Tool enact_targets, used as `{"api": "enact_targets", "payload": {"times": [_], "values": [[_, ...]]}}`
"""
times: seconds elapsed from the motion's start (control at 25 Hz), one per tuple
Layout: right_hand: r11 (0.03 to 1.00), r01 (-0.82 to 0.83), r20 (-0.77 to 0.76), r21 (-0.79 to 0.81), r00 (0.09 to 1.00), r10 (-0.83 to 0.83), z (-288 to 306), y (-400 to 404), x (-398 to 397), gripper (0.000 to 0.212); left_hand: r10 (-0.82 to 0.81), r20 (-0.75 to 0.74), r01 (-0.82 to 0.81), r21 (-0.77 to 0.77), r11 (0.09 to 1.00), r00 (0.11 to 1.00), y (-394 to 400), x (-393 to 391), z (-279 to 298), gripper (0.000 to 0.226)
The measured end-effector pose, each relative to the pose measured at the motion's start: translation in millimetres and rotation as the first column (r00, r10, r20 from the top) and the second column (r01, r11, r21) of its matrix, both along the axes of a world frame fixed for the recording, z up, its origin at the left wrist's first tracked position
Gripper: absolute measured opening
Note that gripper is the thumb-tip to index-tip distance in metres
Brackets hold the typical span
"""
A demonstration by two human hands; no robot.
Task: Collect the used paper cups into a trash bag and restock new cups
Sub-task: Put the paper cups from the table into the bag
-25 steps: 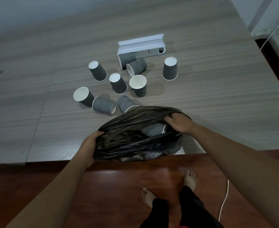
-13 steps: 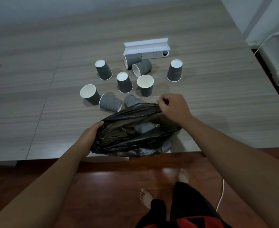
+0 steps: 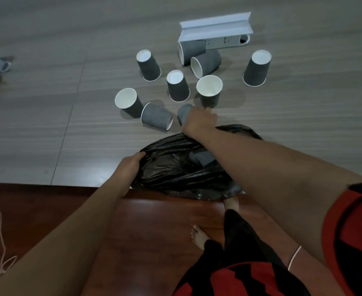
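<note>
The right hand reaches past the crumpled black plastic trash bag and curls its fingers over a dark grey paper cup lying on its side, a short way in from the near edge of the grey wood-grain table; the cup looks grasped, though the hand hides most of it. The left hand pinches the bag's left rim at the near edge, where the bag sags partly over the side above the red-brown floor. One grey cup already lies inside the mouth. The risks, as I judge them: the mouth is slack and held from one side only, so the incoming cup could strike the collapsed film and roll off the edge to the floor. The overhanging bag could also slide off if the left grip loosens. The reaching forearm sweeps close to a tipped cup with a wavy pattern and an upright cup with its white inside showing, either of which a careless withdrawal could knock rolling. Farther back, more cups cluster by a white open cardboard box.
</note>
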State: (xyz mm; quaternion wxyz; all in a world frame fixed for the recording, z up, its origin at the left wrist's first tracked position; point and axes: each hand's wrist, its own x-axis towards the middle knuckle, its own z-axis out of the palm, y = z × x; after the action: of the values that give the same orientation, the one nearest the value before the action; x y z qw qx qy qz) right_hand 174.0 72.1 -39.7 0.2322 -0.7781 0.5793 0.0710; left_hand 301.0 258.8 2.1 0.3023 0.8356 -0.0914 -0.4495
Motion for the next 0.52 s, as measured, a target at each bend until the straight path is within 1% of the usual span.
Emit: {"api": "enact_targets", "payload": {"times": [0.08,0.16,0.2,0.24,0.32,0.36,0.4,0.44,0.48,0.52], "values": [[0.991,0.071,0.047,0.112,0.996,-0.077,-6,-4,-1,0.067,0.028,-0.001,-0.028,0.013,1.0,1.0,-5,2,-1,0.033],[0.972,0.118,0.185,0.202,0.97,-0.157,5,-8,-9,0.074,0.082,-0.013,-0.082,-0.002,0.997,0.997,-11,4,-4,0.031],[0.979,0.114,0.284,0.167,0.946,-0.158,16,-9,-16,0.075,0.116,-0.022,-0.116,-0.014,0.993,0.993,-14,5,-3,0.029],[0.992,0.089,0.386,0.087,0.915,-0.115,28,-8,-25,0.076,0.151,-0.031,-0.152,-0.026,0.988,0.988,-17,6,-2,0.027],[0.997,0.018,0.561,-0.074,0.828,0.027,54,8,-48,0.075,0.207,-0.057,-0.21,-0.044,0.977,0.977,-22,10,0,0.023],[0.998,-0.011,0.631,-0.067,0.774,0.051,66,21,-62,0.071,0.225,-0.074,-0.229,-0.052,0.972,0.972,-24,11,1,0.021],[0.999,-0.044,0.675,0.027,0.738,0.014,74,34,-74,0.064,0.242,-0.096,-0.248,-0.057,0.967,0.966,-27,13,2,0.021],[0.982,-0.089,0.668,0.168,0.743,-0.046,75,47,-84,0.056,0.253,-0.124,-0.262,-0.066,0.963,0.96,-29,15,4,0.021],[0.94,-0.138,0.612,0.313,0.786,-0.088,68,58,-90,0.049,0.26,-0.155,-0.275,-0.082,0.958,0.953,-32,16,5,0.022],[0.896,-0.174,0.531,0.408,0.844,-0.078,59,67,-91,0.047,0.262,-0.184,-0.284,-0.105,0.953,0.948,-34,17,7,0.022]]}}
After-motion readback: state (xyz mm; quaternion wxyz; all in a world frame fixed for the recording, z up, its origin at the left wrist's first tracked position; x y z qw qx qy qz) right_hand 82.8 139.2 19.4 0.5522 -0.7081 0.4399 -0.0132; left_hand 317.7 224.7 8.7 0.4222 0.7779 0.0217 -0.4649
